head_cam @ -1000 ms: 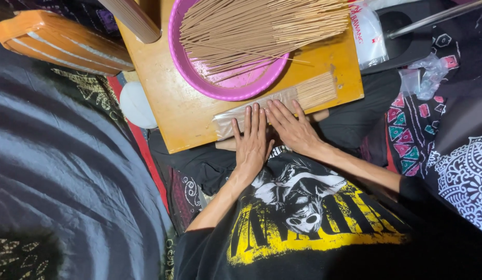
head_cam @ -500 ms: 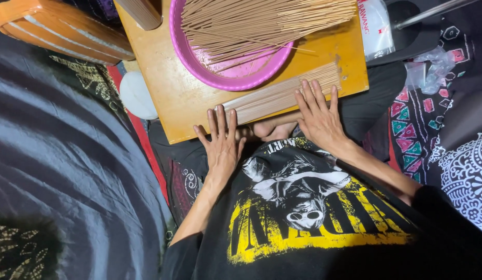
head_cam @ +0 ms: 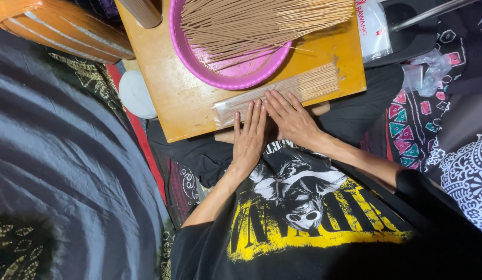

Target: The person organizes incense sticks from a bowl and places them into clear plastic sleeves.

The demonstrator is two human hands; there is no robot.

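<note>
Both hands lie flat, palms down, fingers spread and straight, gripping nothing. The left hand (head_cam: 250, 139) rests at the near edge of the wooden board (head_cam: 171, 91), fingertips reaching the clear plastic sleeve (head_cam: 236, 108); the right hand (head_cam: 292, 118) sits just beside it, fingers pressing on the bundle of thin sticks (head_cam: 298, 89) that lies partly inside that sleeve. The bundle runs along the board's near edge, just in front of the pink basin (head_cam: 230, 72), its bare ends sticking out to the right. The sticks look thin, straight, pale brown, dry and matte; likely very light, stiff as a pack but brittle singly, so easy to snap if bent. The round shafts would probably roll and fan out unless held evenly across the whole width. The sleeve is glossy and crinkled, likely slippery; a firmer hold would be around the bundle's middle, where sleeve and sticks overlap. The board serves as tabletop: smooth, yellowish, flat, square-edged. The basin is round, shiny plastic, heaped with loose sticks (head_cam: 261, 23) lying roughly parallel. Near the board's left side sits a white rounded object (head_cam: 135, 93), and beyond it a curved orange slatted piece (head_cam: 59, 26). Patterned cloth (head_cam: 417, 119) lies to the right.
</note>
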